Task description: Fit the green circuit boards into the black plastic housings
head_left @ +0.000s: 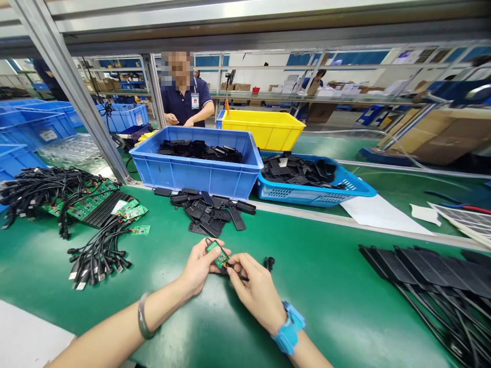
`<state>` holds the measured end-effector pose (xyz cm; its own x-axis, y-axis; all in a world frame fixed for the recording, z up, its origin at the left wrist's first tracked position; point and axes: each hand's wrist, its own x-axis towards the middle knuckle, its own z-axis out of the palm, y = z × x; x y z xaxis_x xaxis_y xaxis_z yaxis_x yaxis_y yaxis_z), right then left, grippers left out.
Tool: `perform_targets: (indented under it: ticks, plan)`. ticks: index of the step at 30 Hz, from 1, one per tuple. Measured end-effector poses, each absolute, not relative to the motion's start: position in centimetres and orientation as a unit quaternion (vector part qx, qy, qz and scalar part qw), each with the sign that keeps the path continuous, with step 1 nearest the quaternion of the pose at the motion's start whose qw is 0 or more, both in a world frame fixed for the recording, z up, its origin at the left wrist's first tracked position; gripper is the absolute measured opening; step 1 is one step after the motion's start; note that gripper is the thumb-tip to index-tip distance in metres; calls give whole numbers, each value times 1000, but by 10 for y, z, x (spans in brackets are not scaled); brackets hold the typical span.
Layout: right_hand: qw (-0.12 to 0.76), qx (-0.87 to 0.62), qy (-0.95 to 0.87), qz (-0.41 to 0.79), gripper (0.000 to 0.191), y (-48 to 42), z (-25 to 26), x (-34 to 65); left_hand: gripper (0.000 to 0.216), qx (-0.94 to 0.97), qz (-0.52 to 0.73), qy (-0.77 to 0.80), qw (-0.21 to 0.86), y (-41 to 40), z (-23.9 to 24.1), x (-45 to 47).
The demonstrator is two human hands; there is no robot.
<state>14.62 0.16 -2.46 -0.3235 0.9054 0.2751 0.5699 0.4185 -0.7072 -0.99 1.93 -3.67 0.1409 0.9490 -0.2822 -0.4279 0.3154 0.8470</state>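
Above the green table, my left hand (pixel 200 266) is closed around a small green circuit board (pixel 218 254), which seems to sit in a black plastic housing. My right hand (pixel 253 283) pinches the black cable (pixel 241 276) where it leaves the board's lower end. A black cable plug (pixel 269 263) shows just beyond my right hand. Past both hands lies a loose pile of black plastic housings (pixel 213 210). To the left, several green boards (pixel 132 209) lie with their black cables and USB plugs (pixel 97 255) bunched toward me.
A blue bin (pixel 192 174) and a blue basket (pixel 295 193) hold black plastic parts, with a yellow bin (pixel 264 130) behind. Finished-looking black units with cables (pixel 433 276) lie in a row at right. A metal post (pixel 76 87) rises at left. A person (pixel 186 97) stands across the table.
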Motion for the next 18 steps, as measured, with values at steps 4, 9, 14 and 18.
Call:
perform_targets:
  ticks: [4,9,14,18]
  plan:
    - [312,-459,-782,283,34,6,-20,150,53,319,465,383,732,20,-36,-14]
    - [244,-404,-774,423,32,8,-6,157,55,404,341,357,770,24,-33,-32]
    - [272,-447,-702,482,34,13,9,183,60,437,223,321,810,32,-25,-57]
    - [383,-498,-716,303,36,11,5,184,64,388,347,329,788,32,-27,-50]
